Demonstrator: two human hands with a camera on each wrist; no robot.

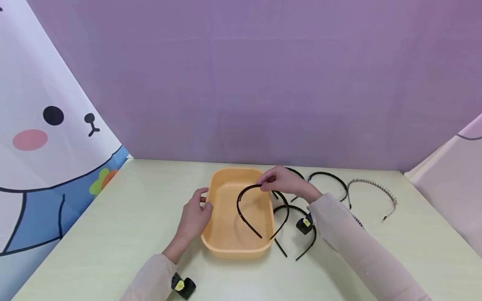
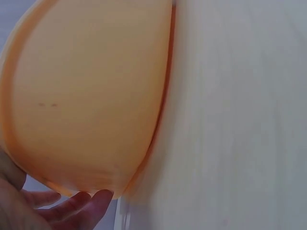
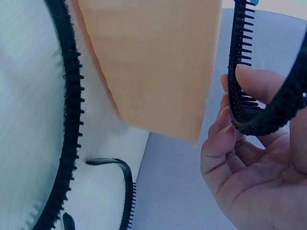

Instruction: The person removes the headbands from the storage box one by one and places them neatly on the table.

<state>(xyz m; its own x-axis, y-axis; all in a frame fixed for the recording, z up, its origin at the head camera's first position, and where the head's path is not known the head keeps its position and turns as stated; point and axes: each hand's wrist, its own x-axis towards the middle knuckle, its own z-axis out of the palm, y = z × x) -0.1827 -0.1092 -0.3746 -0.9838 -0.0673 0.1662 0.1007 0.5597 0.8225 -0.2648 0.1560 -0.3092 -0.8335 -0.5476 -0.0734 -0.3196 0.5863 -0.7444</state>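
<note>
My right hand (image 1: 282, 180) pinches a black toothed headband (image 1: 238, 205) by the top of its arch, thumb on one side and fingers on the other. The headband hangs over the yellow-orange plastic basin (image 1: 222, 217), its two ends pointing down toward me. My left hand (image 1: 193, 215) holds the basin by its left side, thumb at the rim; in the left wrist view its fingers (image 2: 91, 208) lie against the outer wall. Another black headband (image 1: 295, 207) lies on the table right beside the basin, partly under my right wrist in the head view.
More headbands lie to the right: a black one (image 1: 331, 174) near the back and a thin spiky metallic-looking one (image 1: 376, 184) farther right. My right sleeve (image 1: 361, 246) covers part of that area. A purple backdrop (image 1: 241, 83) rises behind the pale table (image 1: 150, 200).
</note>
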